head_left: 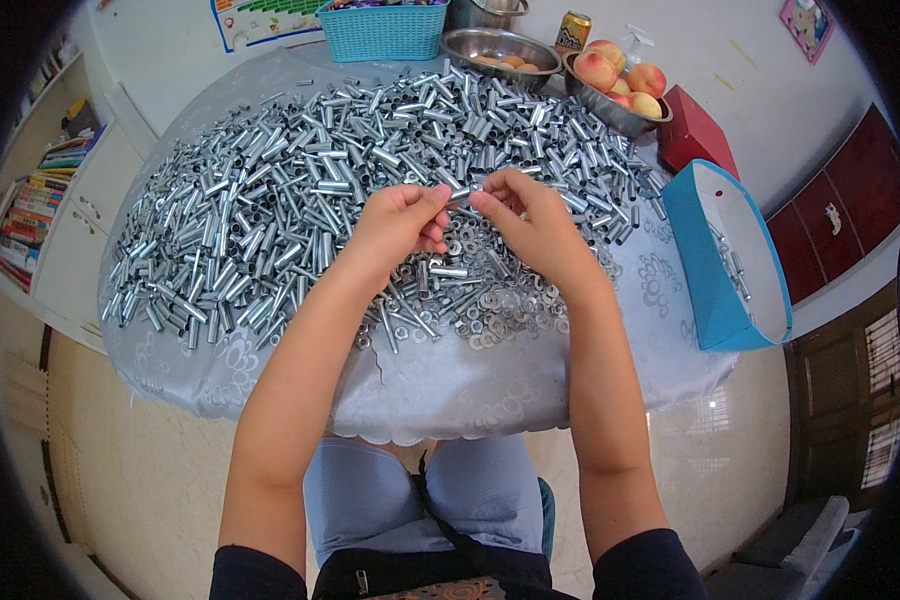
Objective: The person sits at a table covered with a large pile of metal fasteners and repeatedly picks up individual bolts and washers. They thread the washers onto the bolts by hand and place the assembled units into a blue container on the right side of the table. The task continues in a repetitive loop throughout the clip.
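Above a wide heap of shiny metal sleeves [260,190], my two hands meet at a small silvery metal piece [459,195], probably a sleeve. My left hand [404,222] pinches its left end between thumb and fingers. At its right end, the thumb and fingertips of my right hand [532,218] are closed on it. The fingers partly cover the piece, so its full shape is hidden. Just below the hands lie many flat washers [515,305], mixed with some sleeves. A few long bolts [390,325] rest near the left forearm.
A patterned silvery tablecloth [450,395] covers the table. To the right stands a blue bin [715,300] holding several bolts. Along the back are a teal basket [382,35], a steel bowl of eggs [500,47], a bowl of peaches [620,110], a can [572,32] and a red box [692,130].
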